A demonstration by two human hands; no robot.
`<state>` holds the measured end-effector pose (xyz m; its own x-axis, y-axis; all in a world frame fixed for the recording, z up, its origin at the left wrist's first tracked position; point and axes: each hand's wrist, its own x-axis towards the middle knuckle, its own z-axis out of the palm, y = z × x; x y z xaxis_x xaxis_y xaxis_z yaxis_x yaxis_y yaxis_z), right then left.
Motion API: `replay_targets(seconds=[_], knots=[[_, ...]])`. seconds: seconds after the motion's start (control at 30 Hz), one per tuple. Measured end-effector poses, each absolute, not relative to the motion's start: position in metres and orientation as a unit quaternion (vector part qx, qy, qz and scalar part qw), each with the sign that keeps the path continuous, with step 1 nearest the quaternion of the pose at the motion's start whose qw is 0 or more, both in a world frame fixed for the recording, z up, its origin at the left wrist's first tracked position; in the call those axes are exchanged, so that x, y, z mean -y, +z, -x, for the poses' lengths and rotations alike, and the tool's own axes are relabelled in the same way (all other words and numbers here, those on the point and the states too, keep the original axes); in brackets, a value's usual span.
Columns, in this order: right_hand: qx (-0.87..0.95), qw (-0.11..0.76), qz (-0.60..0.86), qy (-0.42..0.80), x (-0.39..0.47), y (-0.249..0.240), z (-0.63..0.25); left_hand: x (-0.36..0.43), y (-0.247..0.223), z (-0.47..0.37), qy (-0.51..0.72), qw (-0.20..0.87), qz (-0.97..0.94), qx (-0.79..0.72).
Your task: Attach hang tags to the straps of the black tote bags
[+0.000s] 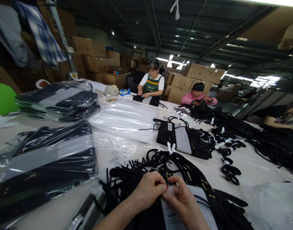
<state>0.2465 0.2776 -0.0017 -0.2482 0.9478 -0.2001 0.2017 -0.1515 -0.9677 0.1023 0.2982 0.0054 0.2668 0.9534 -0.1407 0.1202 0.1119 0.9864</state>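
Observation:
My left hand (147, 189) and my right hand (181, 198) meet at the bottom centre, fingertips pinched together on a small black piece at the top of a white paper tag (171, 214). The tag lies on a black garment (146, 214) right under my hands. A heap of black straps (175, 169) with small gold dots spreads just beyond my fingers. What exactly sits between the fingertips is too small to tell.
Stacks of bagged black-and-grey items (48, 163) fill the left of the white table (252, 166). Clear plastic bags (127, 118) lie mid-table, a black-and-grey bag (182, 140) beyond the straps. Three other people sit at the far and right sides. Cardboard boxes (89, 48) line the back.

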Motion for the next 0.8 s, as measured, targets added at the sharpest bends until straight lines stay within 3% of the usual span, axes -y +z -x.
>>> replay_targets(seconds=[0.13, 0.37, 0.67, 0.8], knots=[[0.640, 0.363, 0.566, 0.372, -0.276, -0.015, -0.251, -0.299, 0.007, -0.104, 0.343, 0.588, -0.540, -0.496], [0.737, 0.409, 0.506, 0.184, -0.273, -0.019, -0.249, -0.302, 0.005, -0.106, 0.330, 0.585, -0.537, -0.511], [0.781, 0.398, 0.473, 0.085, -0.276, -0.023, -0.245, -0.301, 0.004, -0.106, 0.322, 0.601, -0.519, -0.516], [0.806, 0.373, 0.460, -0.025, -0.277, -0.024, -0.249, -0.300, 0.003, -0.108, 0.315, 0.532, -0.588, -0.521]])
